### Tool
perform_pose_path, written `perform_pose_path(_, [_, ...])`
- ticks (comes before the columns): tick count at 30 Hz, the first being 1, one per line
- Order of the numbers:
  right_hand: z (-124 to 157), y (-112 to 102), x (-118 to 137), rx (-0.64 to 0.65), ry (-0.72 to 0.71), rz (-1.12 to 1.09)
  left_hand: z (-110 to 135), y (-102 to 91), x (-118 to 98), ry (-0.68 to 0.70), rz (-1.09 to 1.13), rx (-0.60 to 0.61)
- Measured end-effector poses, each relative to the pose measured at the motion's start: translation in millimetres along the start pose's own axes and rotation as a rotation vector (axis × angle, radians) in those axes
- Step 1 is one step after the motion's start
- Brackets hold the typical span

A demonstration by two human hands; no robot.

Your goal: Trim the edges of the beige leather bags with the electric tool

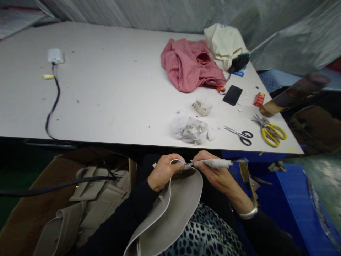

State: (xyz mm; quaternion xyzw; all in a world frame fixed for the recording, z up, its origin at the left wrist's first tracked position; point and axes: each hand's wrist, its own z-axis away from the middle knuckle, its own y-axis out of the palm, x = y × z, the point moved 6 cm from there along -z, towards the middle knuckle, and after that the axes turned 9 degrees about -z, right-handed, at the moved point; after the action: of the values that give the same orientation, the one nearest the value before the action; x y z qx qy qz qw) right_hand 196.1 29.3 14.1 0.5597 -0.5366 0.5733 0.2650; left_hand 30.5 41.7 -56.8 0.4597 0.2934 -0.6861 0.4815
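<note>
From the head camera, your left hand (163, 171) pinches the top edge of the grey bag panel (177, 209) on your lap, below the table (106, 92). Your right hand (216, 175) grips a wrapped tool (217, 163), its tip touching that edge

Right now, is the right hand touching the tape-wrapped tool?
Touching. Head view shows the right hand gripping the tape-wrapped tool between its fingers.

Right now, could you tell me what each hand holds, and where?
Left hand pinches the grey panel by its top edge; right hand grips a tool by its white-wrapped handle.
</note>
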Motion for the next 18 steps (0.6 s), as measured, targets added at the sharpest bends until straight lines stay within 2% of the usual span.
perform_pose_path(5, [18.5, 17.3, 29.3, 0.264, -0.331, 0.381, 0.0, 3.5, 1.8, -0.035, 0.13, 0.047])
perform_pose_path(8, [22.4, 21.0, 36.7, 0.306, -0.401, 0.497, 2.4, 7.0, -1.8, -0.023, 0.152, 0.055])
perform_pose_path(10, [22.2, 16.7, 37.0, 0.216, -0.39, 0.436, 5.0, 8.1, -6.9, 0.016, 0.105, 0.044])
perform_pose_path(14, [28.1, 6.7, 29.7, -0.021, -0.267, 0.178, 9.9, 5.0, -15.5, 0.113, -0.038, -0.022])
perform_pose_path(18, [46.0, -0.2, 38.1, -0.221, -0.266, 0.027, 12.3, -1.8, -9.5, 0.1, -0.045, -0.097])
